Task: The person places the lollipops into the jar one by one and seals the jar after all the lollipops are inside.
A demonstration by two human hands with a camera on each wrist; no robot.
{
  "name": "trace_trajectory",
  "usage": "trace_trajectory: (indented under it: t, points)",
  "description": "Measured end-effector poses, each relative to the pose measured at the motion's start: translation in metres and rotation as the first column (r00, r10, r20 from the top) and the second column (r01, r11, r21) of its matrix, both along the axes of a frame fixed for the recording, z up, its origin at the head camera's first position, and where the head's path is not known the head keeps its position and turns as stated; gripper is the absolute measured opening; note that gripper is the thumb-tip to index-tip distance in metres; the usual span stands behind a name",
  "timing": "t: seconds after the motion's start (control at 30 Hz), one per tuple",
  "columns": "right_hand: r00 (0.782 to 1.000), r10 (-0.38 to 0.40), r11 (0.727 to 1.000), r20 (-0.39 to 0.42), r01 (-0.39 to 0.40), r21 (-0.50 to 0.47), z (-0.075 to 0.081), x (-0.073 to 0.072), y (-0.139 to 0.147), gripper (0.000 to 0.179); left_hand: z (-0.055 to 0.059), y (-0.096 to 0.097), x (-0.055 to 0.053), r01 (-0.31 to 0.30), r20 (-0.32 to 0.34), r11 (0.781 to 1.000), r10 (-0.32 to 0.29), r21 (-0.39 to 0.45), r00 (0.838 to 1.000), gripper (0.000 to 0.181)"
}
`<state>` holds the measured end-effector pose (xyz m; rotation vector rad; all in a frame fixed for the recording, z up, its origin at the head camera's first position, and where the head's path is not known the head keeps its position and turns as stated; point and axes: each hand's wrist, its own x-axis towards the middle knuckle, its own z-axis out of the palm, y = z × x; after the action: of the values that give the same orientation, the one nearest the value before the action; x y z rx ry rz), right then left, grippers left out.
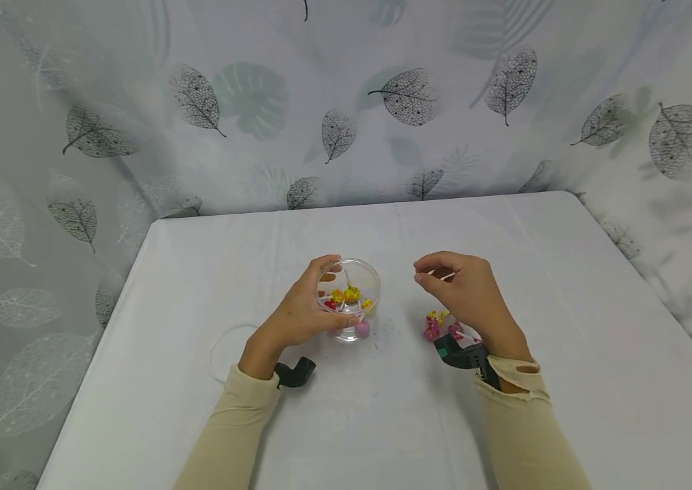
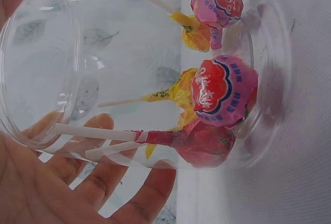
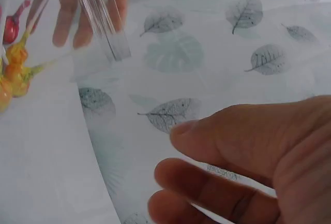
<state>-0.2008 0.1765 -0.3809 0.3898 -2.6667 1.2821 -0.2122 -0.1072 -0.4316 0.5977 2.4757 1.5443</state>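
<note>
My left hand [image 1: 297,309] grips a clear round jar [image 1: 377,289] from its left side, fingers behind and thumb across the front. Inside, the left wrist view shows several wrapped lollipops: pink ones [image 2: 225,92], yellow ones [image 2: 182,87] and a red one [image 2: 204,144], with white sticks. The jar's mouth has no cover on it. To the right of the jar, my right hand [image 1: 471,286] hovers with fingers loosely bent, holding nothing. Below it lie several more pink and yellow lollipops [image 1: 433,328], partly hidden by the hand and wrist.
A thin clear disc, likely a lid [image 1: 213,350], lies on the white-covered table [image 1: 370,422] beside my left wrist. Leaf-patterned curtains [image 1: 339,136] stand behind the table and at both sides.
</note>
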Motion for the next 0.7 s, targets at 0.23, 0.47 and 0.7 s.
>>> trace_trajectory:
  t: [0.23, 0.47, 0.7]
  points:
    - [0.980, -0.022, 0.985, 0.197, -0.013, 0.174, -0.002, -0.005, 0.022, 0.017, 0.000, -0.001, 0.001, -0.001, 0.010, 1.000, 0.001, -0.003, 1.000, 0.100]
    - [0.917, 0.025, 0.962, 0.398, -0.130, 0.241, -0.007, -0.009, 0.033, 0.021, 0.002, -0.001, 0.003, -0.024, 0.021, 0.999, 0.025, -0.033, 0.999, 0.100]
    - [0.890, 0.074, 0.962, 0.450, -0.183, 0.203, -0.008, -0.009, 0.035, 0.015, 0.001, -0.001, 0.003, -0.011, 0.016, 1.000, 0.011, -0.018, 1.000, 0.102]
